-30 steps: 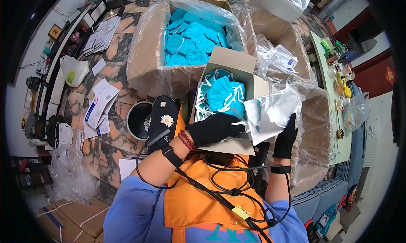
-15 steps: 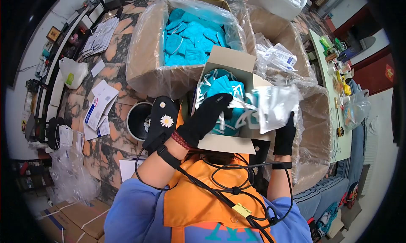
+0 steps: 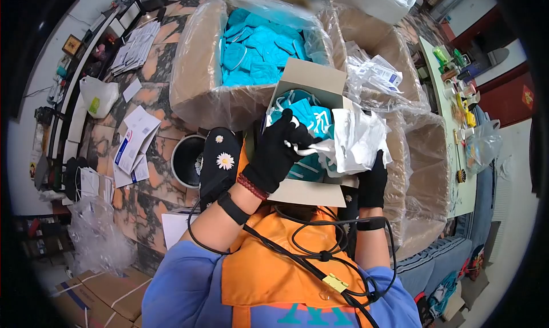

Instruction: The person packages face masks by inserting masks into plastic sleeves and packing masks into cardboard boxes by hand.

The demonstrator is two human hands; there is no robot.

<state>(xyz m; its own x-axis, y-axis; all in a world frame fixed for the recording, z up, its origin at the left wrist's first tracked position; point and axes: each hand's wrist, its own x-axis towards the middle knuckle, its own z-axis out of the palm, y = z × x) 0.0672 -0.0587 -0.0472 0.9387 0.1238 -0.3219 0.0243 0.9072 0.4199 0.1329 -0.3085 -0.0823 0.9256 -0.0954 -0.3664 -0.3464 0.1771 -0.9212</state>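
Note:
My left hand (image 3: 280, 148), in a black glove, is above a small open carton (image 3: 311, 194). Its fingers are closed on white straps (image 3: 309, 150) that run toward a crumpled white plastic bag (image 3: 360, 136). Gripping the lower right edge of that bag is my gloved right hand (image 3: 373, 182), its fingers partly hidden behind it. Teal face masks (image 3: 309, 114) with white straps lie inside the carton, partly covered by my left hand and the bag. Whether anything is inside the bag I cannot tell.
A big lined box (image 3: 194, 71) full of teal masks stands ahead. Right of it, another lined box (image 3: 354, 31) holds printed packets (image 3: 380, 76). A third lined box (image 3: 429, 174) is at my right. A dark bowl (image 3: 187, 162) and flat white cartons (image 3: 134, 139) are at left.
The white bag has shifted slightly left and down and looks more crumpled. My left hand has turned, its fingers now more raised, while my right hand has moved a little left.

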